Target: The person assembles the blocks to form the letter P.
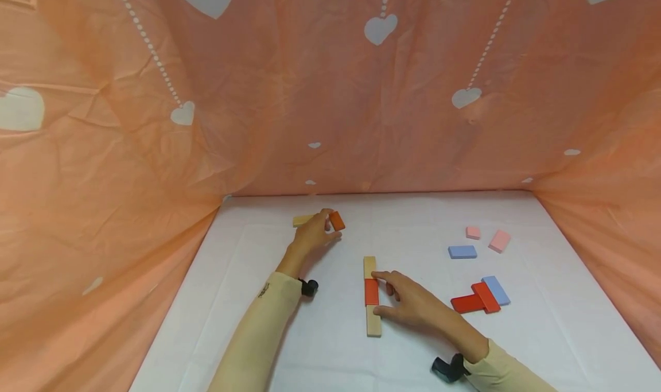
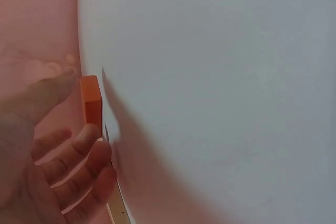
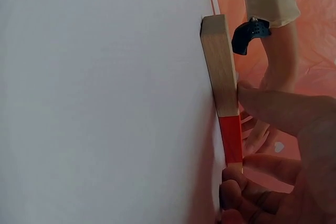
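Observation:
A row of blocks stands end to end near the middle: a far wooden block (image 1: 369, 265), a red block (image 1: 371, 292) and a near wooden block (image 1: 373, 322). Along the row's right side, my right hand (image 1: 413, 303) touches the near wooden block with its thumb and reaches the far one with its index finger. Farther back, my left hand (image 1: 312, 234) spreads its thumb and fingers about an orange block (image 2: 92, 100), without a visible grip. Another wooden block (image 1: 302, 221) lies partly hidden behind the left hand.
To the right lie two pink blocks (image 1: 499, 241) and a blue block (image 1: 462, 252). Nearer, two red blocks (image 1: 485, 297) and another blue block (image 1: 496, 290) form a cluster. An orange curtain (image 1: 382, 122) borders the white table (image 1: 248, 288) at the back and sides.

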A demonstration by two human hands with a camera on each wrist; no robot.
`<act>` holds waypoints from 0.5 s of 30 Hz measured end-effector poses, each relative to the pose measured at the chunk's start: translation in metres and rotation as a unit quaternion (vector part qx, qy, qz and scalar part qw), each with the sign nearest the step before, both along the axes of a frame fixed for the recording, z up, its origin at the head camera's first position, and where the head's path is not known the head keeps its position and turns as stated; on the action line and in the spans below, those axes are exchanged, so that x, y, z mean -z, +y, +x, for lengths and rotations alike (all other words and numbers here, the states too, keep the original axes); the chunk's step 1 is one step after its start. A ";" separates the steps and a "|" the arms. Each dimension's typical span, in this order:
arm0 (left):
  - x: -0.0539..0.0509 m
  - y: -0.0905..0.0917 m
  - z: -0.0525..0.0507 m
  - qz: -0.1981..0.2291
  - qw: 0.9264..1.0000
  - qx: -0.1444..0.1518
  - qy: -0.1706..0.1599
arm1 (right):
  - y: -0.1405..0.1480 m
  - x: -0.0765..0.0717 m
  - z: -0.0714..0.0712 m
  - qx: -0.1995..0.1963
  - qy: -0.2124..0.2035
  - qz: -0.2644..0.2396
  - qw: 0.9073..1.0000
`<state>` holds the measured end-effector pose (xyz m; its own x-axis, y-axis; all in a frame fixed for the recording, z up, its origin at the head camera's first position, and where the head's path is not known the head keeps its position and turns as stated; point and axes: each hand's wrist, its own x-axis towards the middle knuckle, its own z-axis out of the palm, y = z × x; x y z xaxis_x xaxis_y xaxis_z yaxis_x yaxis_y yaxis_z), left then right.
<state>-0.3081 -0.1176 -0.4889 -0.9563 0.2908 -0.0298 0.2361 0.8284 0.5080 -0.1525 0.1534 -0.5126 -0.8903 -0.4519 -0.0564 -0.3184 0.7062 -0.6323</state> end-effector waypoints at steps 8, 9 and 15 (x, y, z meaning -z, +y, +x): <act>0.000 0.001 -0.006 -0.019 1.000 -0.003 -0.008 | 0.000 0.000 0.001 -0.004 0.001 -0.002 1.000; 0.000 0.001 -0.007 -0.019 1.000 -0.002 -0.007 | 0.000 -0.001 0.001 -0.004 0.001 -0.002 1.000; 0.003 0.001 -0.011 -0.023 1.000 -0.001 -0.008 | 0.001 -0.002 0.001 -0.007 0.001 -0.003 1.000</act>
